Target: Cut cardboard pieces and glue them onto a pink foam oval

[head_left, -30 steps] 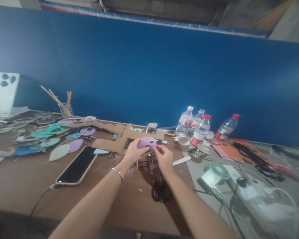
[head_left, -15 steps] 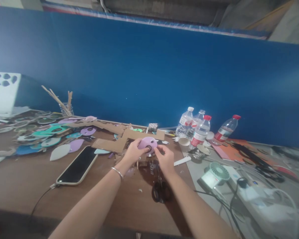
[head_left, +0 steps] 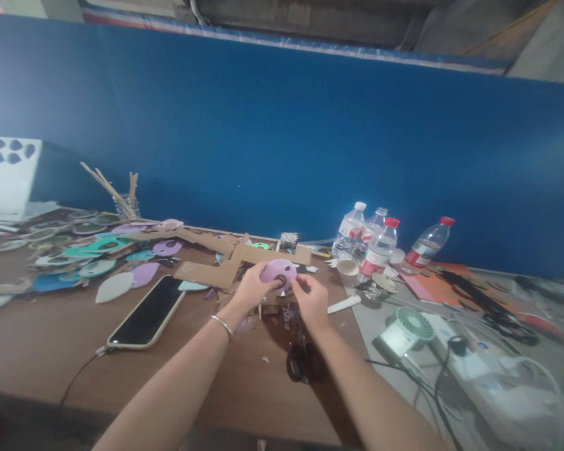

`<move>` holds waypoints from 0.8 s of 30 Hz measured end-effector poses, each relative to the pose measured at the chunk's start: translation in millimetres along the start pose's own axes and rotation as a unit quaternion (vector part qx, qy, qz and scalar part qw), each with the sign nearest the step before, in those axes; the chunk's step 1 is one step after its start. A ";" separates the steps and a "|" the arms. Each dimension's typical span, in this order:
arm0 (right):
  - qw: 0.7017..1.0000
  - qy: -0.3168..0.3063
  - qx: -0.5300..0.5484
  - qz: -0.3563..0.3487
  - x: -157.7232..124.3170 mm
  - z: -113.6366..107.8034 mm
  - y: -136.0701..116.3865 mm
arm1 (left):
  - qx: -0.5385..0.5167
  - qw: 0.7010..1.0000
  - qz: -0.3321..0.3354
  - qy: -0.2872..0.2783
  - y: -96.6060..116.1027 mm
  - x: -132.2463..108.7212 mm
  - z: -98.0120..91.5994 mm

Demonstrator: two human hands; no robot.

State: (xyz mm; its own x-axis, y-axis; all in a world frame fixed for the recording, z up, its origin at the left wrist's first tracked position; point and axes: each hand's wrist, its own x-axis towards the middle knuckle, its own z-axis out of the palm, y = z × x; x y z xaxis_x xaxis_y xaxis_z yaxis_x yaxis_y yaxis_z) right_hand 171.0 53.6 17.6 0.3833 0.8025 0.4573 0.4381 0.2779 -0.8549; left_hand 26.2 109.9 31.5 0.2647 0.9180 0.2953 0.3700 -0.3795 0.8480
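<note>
A rounded purple cutout (head_left: 278, 268) with dark marks on it is held up over the table, at the middle of the view. My left hand (head_left: 254, 289) grips its left side, thumb across the front. At its right edge the fingers of my right hand (head_left: 311, 299) are pinched together, and they seem to hold that edge too. Black-handled scissors (head_left: 301, 362) lie on the table below my right hand, partly hidden by it. Brown cardboard strips (head_left: 211, 274) lie just beyond my left hand.
Left of my hands lie a phone (head_left: 145, 313) on a cable and a heap of coloured cutouts (head_left: 96, 247). Several plastic bottles (head_left: 378, 250) stand back right. A small green fan (head_left: 407, 329) and a white power strip (head_left: 479, 376) with cables lie on the right.
Both hands keep the purple cutout in nearly the same place. The whole view has shifted very slightly; nothing else visibly differs.
</note>
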 end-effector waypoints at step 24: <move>0.957 0.016 -0.148 -0.250 -8.4 2.2 6.5 | -0.146 0.984 0.009 -0.102 -6.4 4.1 -19.1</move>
State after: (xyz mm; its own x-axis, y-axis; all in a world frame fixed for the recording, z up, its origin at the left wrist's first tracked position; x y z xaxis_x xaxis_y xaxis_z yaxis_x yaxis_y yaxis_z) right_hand 168.8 49.9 7.6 0.0882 0.5912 0.8017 0.7821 0.4574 -0.4233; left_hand 7.9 118.2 35.7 0.4531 0.8577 0.2431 0.0999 -0.3198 0.9422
